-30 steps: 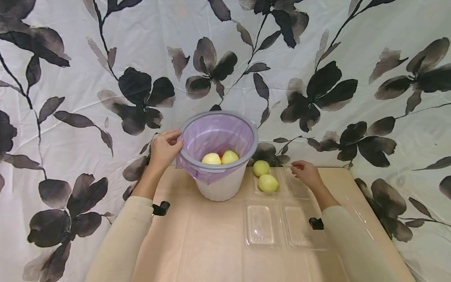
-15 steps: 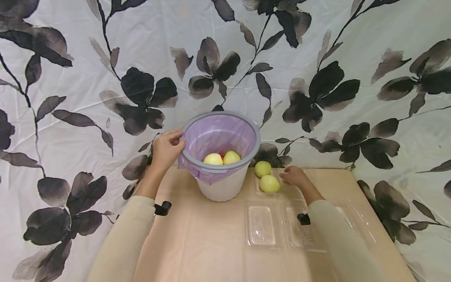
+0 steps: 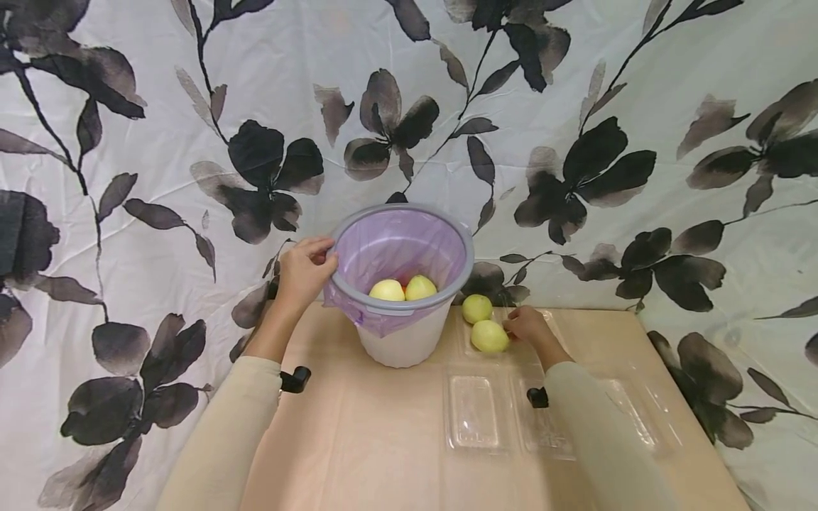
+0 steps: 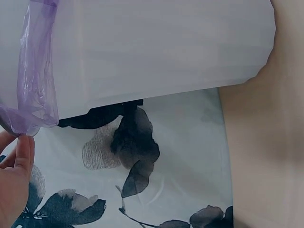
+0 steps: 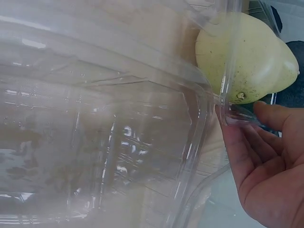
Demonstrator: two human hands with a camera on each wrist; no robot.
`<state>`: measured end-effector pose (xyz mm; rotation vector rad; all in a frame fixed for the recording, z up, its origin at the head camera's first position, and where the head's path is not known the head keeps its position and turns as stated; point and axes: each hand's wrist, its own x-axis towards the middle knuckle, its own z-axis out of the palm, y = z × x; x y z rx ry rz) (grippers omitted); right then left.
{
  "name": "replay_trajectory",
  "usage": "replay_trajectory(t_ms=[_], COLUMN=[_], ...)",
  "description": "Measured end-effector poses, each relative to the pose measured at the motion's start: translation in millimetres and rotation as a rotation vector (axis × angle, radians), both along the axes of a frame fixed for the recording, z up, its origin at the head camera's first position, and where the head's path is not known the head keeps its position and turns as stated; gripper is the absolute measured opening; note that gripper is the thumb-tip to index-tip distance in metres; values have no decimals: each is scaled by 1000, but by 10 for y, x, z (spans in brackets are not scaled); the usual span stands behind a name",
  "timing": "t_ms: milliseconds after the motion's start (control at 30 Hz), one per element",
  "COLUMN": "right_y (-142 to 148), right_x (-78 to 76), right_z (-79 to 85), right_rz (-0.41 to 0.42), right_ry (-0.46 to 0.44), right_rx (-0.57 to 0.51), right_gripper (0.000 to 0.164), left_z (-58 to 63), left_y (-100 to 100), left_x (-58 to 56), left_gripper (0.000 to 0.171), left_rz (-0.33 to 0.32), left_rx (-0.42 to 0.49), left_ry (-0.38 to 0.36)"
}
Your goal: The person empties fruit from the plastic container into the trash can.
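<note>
A white bucket (image 3: 399,344) with a grey rim, lined with a purple bag (image 3: 383,323), stands against the wall cloth. My left hand (image 3: 305,273) pinches the bucket's rim at its left side, thumb outside. Inside lie two pale yellow-green apples (image 3: 387,289) and a bit of something red. Right of the bucket, two more yellow-green apples (image 3: 489,336) sit in a clear plastic container (image 3: 469,351). My right hand (image 3: 532,326) is close to them; in the right wrist view its thumb and fingers pinch the edge of a clear plastic container (image 5: 199,133).
Nearer on the light wooden table (image 3: 358,440) lies another clear container (image 3: 474,411), with more clear plastic (image 3: 549,433) partly under my right sleeve. A floral cloth (image 3: 396,42) hangs right behind the table.
My right hand has moved left and slightly down to the container edge by the two apples. My left hand stays on the bucket rim.
</note>
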<state>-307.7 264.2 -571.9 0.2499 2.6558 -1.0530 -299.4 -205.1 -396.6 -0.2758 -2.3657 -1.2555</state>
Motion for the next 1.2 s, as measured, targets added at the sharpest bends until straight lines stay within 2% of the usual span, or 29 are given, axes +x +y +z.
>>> replay_trajectory(t_ms=[233, 367, 500, 767, 1000, 1200], right_y=[-4, 11, 31, 45, 141, 206], right_x=[17, 28, 62, 145, 158, 190], right_z=[-87, -145, -151, 37, 188, 359], right_rz=[-61, -97, -132, -168, -155, -151], right_ry=[-10, 14, 16, 34, 25, 26], right_rx=[-94, -144, -241, -359, -452, -463], right_gripper=[21, 20, 24, 27, 32, 38], left_z=[10, -8, -22, -10, 1, 6], left_y=[8, 17, 29, 33, 24, 15], left_x=[12, 29, 45, 61, 29, -17], left_gripper=[32, 32, 33, 33, 33, 33], left_rz=[5, 7, 0, 7, -4, -6], left_rx=[-3, 8, 23, 17, 21, 18], left_ry=[0, 0, -5, -11, -17, -16])
